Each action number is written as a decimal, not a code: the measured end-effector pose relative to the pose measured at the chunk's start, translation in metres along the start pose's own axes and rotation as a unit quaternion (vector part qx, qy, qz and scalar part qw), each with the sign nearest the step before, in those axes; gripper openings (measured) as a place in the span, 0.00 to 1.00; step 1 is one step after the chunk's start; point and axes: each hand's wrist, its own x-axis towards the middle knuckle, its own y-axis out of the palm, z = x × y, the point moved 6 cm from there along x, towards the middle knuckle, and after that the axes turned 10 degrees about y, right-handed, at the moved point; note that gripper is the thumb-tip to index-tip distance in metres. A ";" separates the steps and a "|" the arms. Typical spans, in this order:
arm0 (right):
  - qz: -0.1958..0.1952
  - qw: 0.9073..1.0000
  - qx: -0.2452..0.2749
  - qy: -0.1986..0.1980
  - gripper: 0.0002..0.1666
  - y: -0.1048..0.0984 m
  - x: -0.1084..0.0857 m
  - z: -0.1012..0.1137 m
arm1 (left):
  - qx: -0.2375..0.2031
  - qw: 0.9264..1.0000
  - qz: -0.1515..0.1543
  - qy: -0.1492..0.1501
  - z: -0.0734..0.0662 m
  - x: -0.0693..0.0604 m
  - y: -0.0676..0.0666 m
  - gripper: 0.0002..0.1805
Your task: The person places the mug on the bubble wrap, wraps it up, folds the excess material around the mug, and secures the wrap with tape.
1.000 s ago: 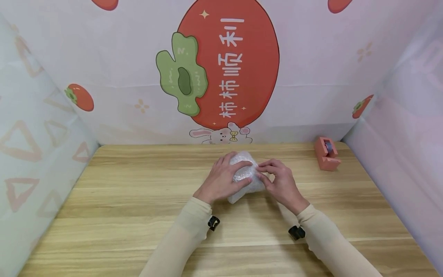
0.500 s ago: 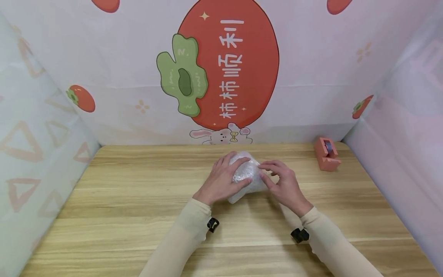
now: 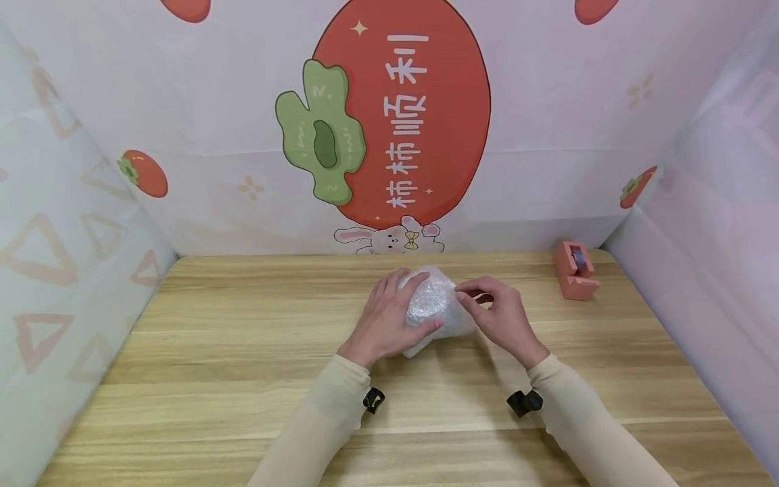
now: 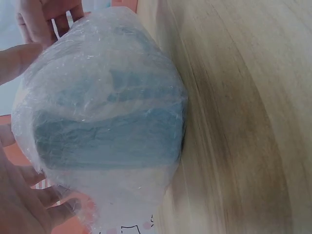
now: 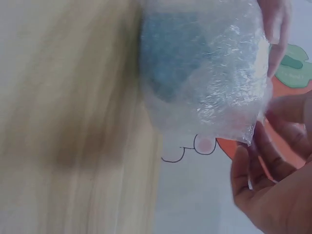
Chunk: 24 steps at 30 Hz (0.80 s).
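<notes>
A package in clear plastic wrap (image 3: pixel 429 297), which looks like bubble wrap, lies on the wooden table under my hands. Something blue (image 4: pixel 109 139) shows through the wrap in the left wrist view; its kind is blurred. My left hand (image 3: pixel 389 321) rests over the left side and top of the package, fingers spread and thumb along the near side. At the package's right side my right hand (image 3: pixel 499 314) pinches an edge of the wrap between thumb and fingers. The right wrist view shows that edge (image 5: pixel 248 136) by the fingertips.
A pink tape dispenser (image 3: pixel 577 272) stands at the back right of the wooden table (image 3: pixel 213 358). Printed cloth walls (image 3: pixel 523 122) with persimmon drawings rise behind the table and at both sides.
The left index finger has drawn back leftward on the package. My right hand has shifted slightly, its fingertips staying at the wrap's right edge. The package has barely moved.
</notes>
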 end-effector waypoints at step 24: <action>0.023 0.994 0.001 0.105 0.08 -0.026 0.004 -0.027 | 0.018 0.998 0.028 0.060 -0.009 0.009 0.001 0.30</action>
